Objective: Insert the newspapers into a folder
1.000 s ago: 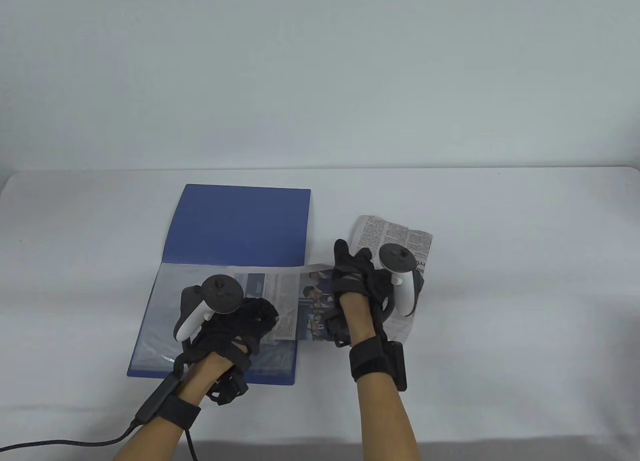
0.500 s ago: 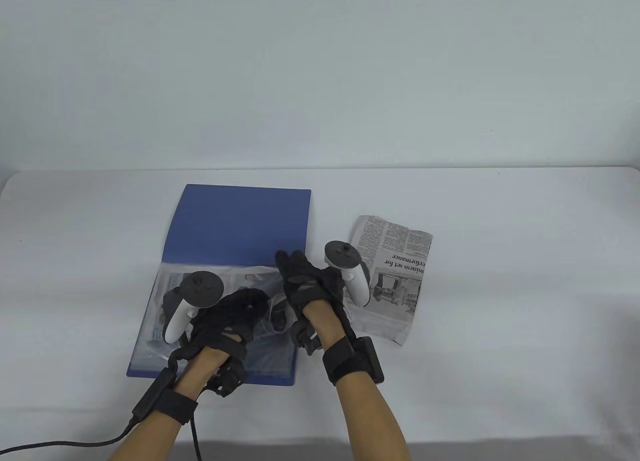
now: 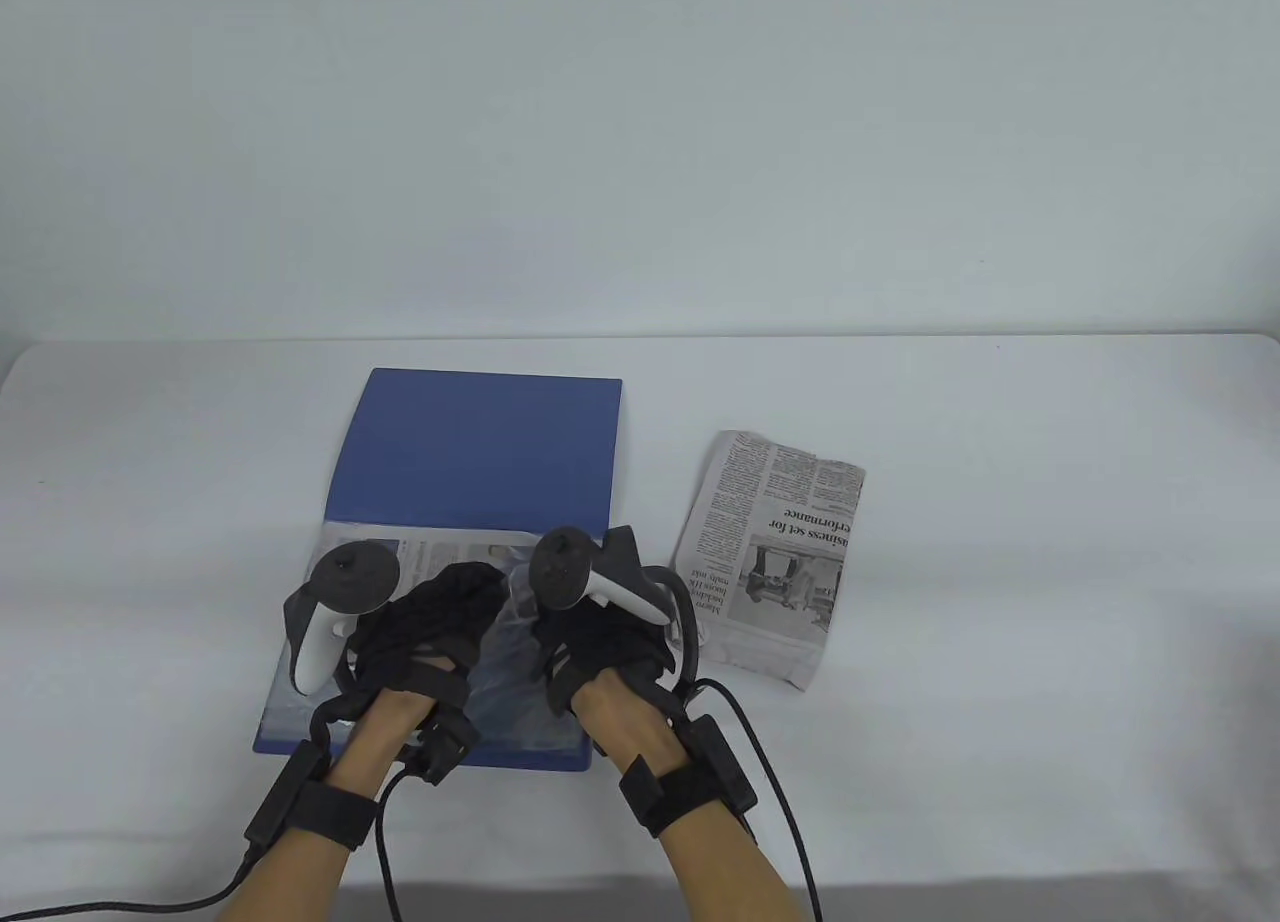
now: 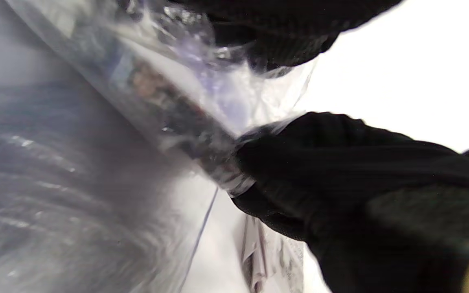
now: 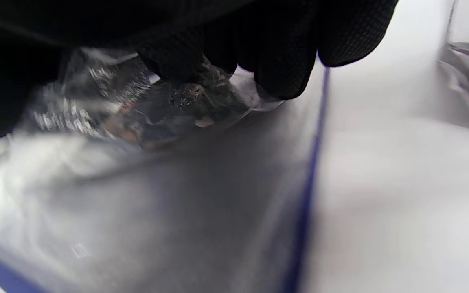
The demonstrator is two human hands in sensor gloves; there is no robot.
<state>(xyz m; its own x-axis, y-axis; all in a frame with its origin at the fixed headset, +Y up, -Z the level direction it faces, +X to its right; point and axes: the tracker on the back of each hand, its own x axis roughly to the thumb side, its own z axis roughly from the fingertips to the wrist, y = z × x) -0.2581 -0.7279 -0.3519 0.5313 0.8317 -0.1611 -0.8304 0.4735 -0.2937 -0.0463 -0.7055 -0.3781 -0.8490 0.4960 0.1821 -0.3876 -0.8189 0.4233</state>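
Both hands are down on the open folder's near half. The left hand (image 3: 432,630) has its fingers curled, and in the left wrist view its fingertips (image 4: 283,53) sit on crinkled clear sleeve (image 4: 234,89), so that grip looks to be pinching the plastic. The right hand (image 3: 600,647) is just beside it, fingers (image 5: 283,61) bunched on the same crumpled sleeve (image 5: 145,101) with dark print showing through, so that grip is holding the sleeve and the paper inside it. In the left wrist view the right hand's fingers (image 4: 299,162) clamp the sleeve's edge too.

The newspaper (image 3: 430,547) being loaded lies inside the sleeve; a strip of it shows along the fold, past the hands. The folder (image 3: 480,442) is blue and lies open, left of the bench's middle, near the front edge, with its far cover flat and bare. The blue edge (image 5: 312,171) shows as a thin line in the right wrist view.

A second newspaper (image 3: 775,552), folded, lies on the white bench (image 3: 1000,562) to the folder's right, near but not touching it, and close to the right hand's tracker. Black cables trail off both wrists toward the front edge.
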